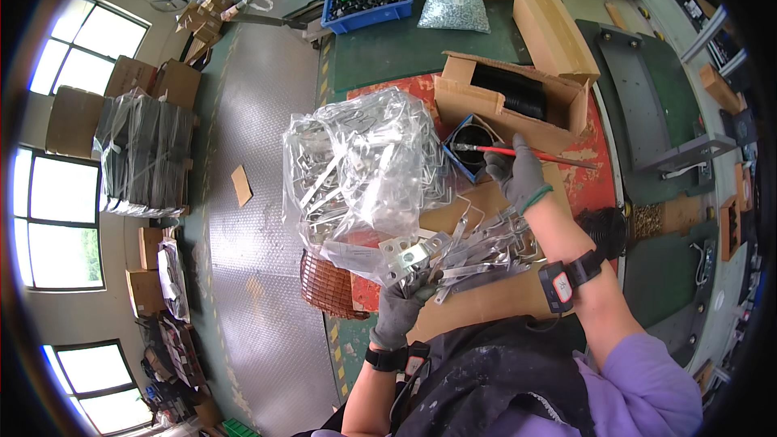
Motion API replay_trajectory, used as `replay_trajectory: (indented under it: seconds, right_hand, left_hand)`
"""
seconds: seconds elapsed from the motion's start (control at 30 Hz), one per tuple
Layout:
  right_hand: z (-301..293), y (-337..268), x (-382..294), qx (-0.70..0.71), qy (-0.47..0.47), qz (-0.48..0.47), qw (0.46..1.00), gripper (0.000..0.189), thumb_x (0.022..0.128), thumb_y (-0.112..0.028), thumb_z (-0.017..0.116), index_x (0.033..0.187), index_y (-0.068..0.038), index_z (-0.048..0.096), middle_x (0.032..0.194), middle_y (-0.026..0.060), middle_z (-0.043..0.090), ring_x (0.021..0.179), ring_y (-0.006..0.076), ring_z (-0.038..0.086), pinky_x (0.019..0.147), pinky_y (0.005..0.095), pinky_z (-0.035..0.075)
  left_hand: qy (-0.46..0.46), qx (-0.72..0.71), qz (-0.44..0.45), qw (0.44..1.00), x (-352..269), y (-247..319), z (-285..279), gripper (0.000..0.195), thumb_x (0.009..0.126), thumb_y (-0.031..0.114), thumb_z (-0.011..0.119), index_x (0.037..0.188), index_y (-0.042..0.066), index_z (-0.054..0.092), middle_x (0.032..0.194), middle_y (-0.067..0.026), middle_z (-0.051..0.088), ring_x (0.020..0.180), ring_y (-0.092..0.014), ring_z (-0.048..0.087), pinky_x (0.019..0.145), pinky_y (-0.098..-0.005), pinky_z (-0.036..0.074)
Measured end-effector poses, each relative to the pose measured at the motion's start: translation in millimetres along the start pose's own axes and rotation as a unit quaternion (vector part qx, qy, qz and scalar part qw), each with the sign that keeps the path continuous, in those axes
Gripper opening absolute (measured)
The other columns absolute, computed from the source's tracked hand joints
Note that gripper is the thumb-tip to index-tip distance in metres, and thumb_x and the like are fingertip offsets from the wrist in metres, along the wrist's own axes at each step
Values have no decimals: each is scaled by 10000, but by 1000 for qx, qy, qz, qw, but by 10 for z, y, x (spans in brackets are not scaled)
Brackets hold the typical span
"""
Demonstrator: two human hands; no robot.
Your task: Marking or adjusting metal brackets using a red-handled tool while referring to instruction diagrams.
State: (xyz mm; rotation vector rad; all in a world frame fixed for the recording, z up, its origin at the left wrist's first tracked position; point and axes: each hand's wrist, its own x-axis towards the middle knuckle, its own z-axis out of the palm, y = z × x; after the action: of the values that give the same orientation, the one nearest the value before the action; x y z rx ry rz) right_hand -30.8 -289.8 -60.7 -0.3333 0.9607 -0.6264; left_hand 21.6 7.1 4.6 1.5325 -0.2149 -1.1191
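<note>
In grey work gloves, my left hand (397, 312) grips a bunch of shiny metal brackets (413, 258) with punched holes. My right hand (522, 175) holds a red-handled brush (534, 156), its bristle end over a small open box (470, 149) with a dark interior. What is inside that box is hard to make out. A large clear plastic bag (364, 164) full of bent metal brackets stands beyond my left hand. More loose metal brackets (491, 255) are spread on cardboard between my hands, nearest my left fingers.
An open carton (452, 94) with a black coiled item stands behind the small box. A long closed carton (552, 33), a bag of small metal parts (452, 6) and a blue crate (370, 21) are farther back. A brown woven basket (328, 288) sits at the left edge.
</note>
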Motion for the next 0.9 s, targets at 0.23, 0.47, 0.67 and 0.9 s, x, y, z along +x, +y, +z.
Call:
replay_trajectory:
  seconds: [0.23,0.47,0.67,0.9]
  right_hand:
    - [-82,-524,-1272,-3,-125,22,992,338,955,-353,518,978,-24,591,736,99,650,573,157,630,483,262,530]
    - [-98,-655,-2244,-230,-265,-162,922,216,906,-217,610,998,-22,591,787,67,618,649,110,556,588,248,470]
    - [2,-577,-2301,-294,-345,-211,866,213,890,-200,629,965,-4,590,785,95,629,658,126,569,596,263,470]
    - [-122,-747,-2334,-384,-376,-193,821,176,864,-152,661,948,-1,629,842,118,669,736,168,632,654,283,503]
  left_hand:
    - [87,65,122,987,-20,-169,-191,323,810,74,718,1116,53,619,898,16,646,737,-63,576,600,-222,453]
    - [96,-17,144,985,-11,-417,-341,334,945,216,489,1187,-12,523,1074,-140,626,968,-238,636,858,-351,534]
    - [23,-176,96,979,-46,-329,-202,388,911,226,497,1178,-52,538,1128,-185,620,1007,-292,628,911,-406,509]
    - [12,-273,124,954,-136,-212,-160,364,892,193,503,1173,-31,557,1105,-168,633,992,-283,637,891,-410,522]
